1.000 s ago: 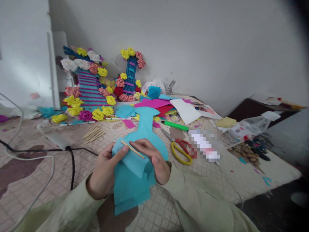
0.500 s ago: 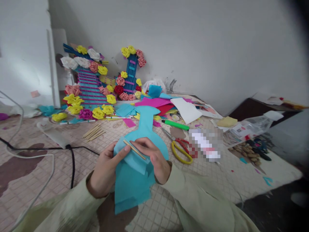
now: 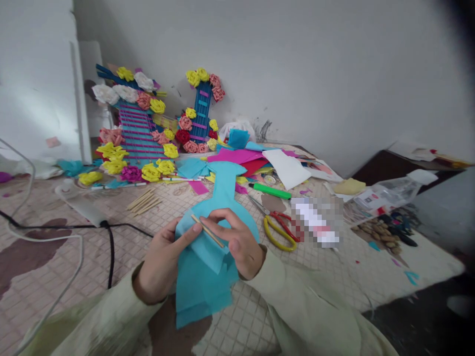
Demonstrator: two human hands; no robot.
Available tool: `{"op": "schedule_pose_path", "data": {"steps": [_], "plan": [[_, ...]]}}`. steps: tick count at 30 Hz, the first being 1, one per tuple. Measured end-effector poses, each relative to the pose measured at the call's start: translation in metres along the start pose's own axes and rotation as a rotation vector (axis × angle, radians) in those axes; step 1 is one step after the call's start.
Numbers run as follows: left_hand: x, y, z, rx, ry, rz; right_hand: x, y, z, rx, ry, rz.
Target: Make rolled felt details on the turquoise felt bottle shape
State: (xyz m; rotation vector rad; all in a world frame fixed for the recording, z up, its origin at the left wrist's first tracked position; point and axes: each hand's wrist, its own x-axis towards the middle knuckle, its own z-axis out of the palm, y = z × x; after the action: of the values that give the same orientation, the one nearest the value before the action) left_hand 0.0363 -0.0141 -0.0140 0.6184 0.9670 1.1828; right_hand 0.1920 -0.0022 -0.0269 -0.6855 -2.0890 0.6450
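Note:
My left hand [image 3: 163, 259] pinches a small sheet of light-blue crepe paper [image 3: 208, 254], its thumb pressing a thin wooden stick [image 3: 211, 233] onto it. The stick slants down to the right across the paper. My right hand [image 3: 241, 242] is on the other side, its index finger bent onto the stick's upper part and its thumb near the lower end; the other fingers are partly hidden. Below the hands hang more layers of turquoise paper [image 3: 196, 301]. Beneath and behind lies a turquoise guitar-shaped cutout [image 3: 224, 190] with its neck pointing away from me.
Scissors [image 3: 280, 232] and a green marker [image 3: 272, 191] lie to the right. Loose wooden sticks [image 3: 144, 202] and a power strip [image 3: 79, 202] with cables are on the left. Flower-decorated paper instruments [image 3: 137, 131] lean at the wall; coloured paper sheets [image 3: 237, 156] are piled at the back.
The right index finger has lifted and bent a little over the stick. The small paper's lower edge has shifted slightly down, and the left hand is nearly still.

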Motion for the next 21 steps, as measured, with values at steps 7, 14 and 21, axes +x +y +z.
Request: {"op": "schedule_pose_path", "data": {"steps": [7, 14, 21], "plan": [[-0.0013, -0.0009, 0.0000, -0.010, -0.042, -0.028, 0.0008, -0.0001, -0.0044, -0.045, 0.043, -0.025], [-0.0027, -0.0021, 0.0009, -0.022, -0.052, -0.041, -0.0004, -0.0024, 0.0002, 0.158, 0.058, 0.097], [-0.0016, -0.0022, -0.0005, -0.008, -0.053, -0.055, -0.0001, -0.0032, 0.0006, 0.141, 0.053, 0.073]]}}
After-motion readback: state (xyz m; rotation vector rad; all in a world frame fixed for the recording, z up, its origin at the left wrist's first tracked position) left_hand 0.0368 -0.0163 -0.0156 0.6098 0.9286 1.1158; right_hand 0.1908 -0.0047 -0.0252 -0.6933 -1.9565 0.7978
